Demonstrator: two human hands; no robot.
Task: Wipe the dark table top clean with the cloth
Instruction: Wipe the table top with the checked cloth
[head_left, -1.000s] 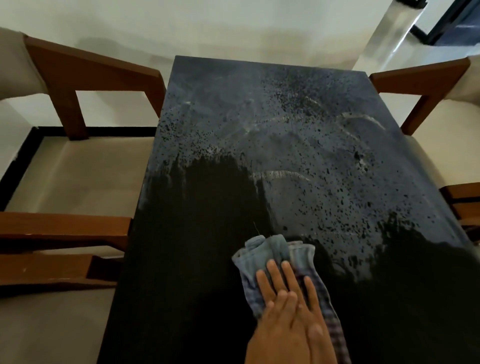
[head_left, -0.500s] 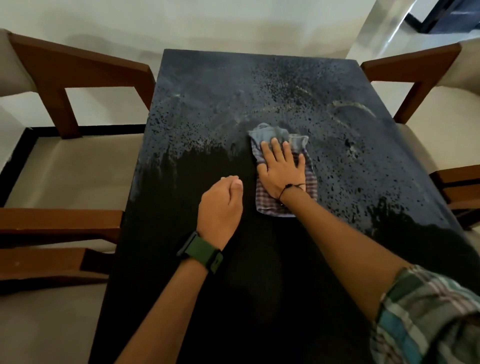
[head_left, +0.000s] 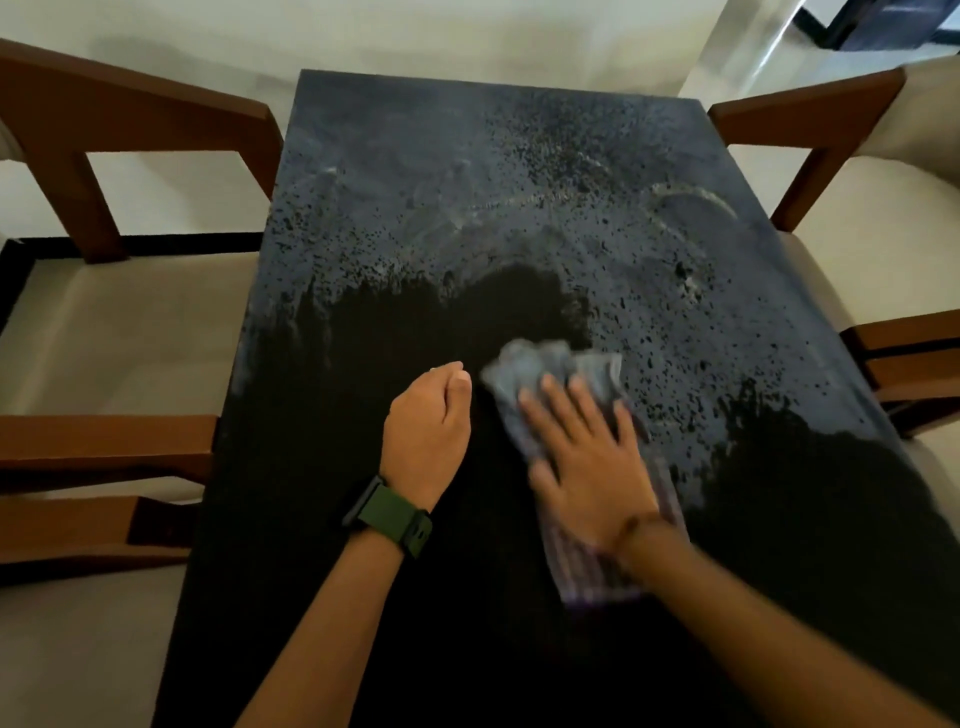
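The dark table top (head_left: 415, 156) runs away from me. Its far half carries a grey, speckled film; the near half is plain black. A checked blue-grey cloth (head_left: 550, 366) lies crumpled at the border of the two areas, right of centre. My right hand (head_left: 587, 462) presses flat on it with fingers spread, blurred by motion. Just left of the cloth my left hand (head_left: 426, 421) rests on the table as a closed fist holding nothing, with a green watch (head_left: 389, 514) on its wrist.
A wooden chair with a pale seat (head_left: 130, 114) stands against the table's left side. Another wooden chair (head_left: 810, 119) stands at the right side. Pale floor surrounds the table, with a dark doorway at the far right.
My right hand has drawn the cloth back toward me from the table's middle, leaving a dark rounded patch in the grey film. My left fist has stayed about where it was.
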